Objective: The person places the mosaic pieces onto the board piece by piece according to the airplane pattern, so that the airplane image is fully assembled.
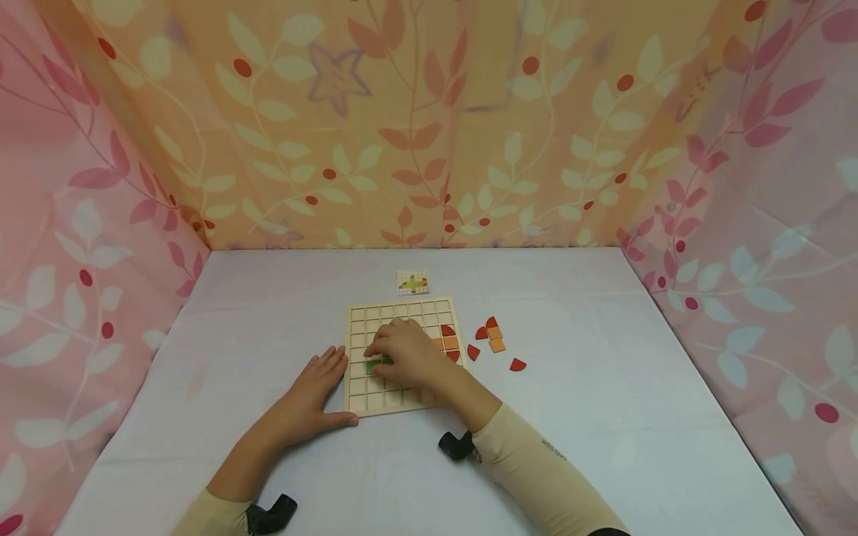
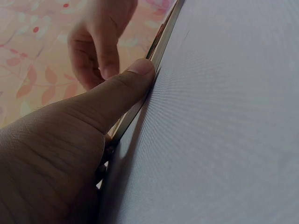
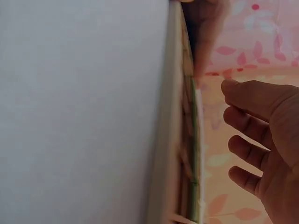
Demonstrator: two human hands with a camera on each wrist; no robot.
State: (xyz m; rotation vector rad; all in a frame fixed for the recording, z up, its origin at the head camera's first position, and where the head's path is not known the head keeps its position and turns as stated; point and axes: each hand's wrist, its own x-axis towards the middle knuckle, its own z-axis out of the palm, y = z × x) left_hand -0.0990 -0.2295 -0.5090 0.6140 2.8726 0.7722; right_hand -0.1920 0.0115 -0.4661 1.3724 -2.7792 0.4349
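Observation:
A wooden grid board (image 1: 375, 400) lies on the white table. My left hand (image 1: 310, 398) rests along its left side, fingers straight, with the thumb at the lower left corner; the left wrist view shows this thumb against the board's edge. Over the middle of the board is my right hand (image 1: 412, 357), its fingers loosely bent. No piece shows between those separated fingers (image 3: 245, 122) in the right wrist view. Green pieces (image 1: 372, 368) sit in the grid beneath the right hand, partly hidden by it. Red pieces (image 1: 453, 356) and orange pieces (image 1: 450, 342) fill cells near the right edge.
Right of the board lie several loose pieces, among them a red quarter-round (image 1: 518, 365) and an orange square (image 1: 497, 345). A small pattern card (image 1: 412, 283) lies behind the board. Floral cloth (image 1: 415, 149) encloses the table at the back and sides.

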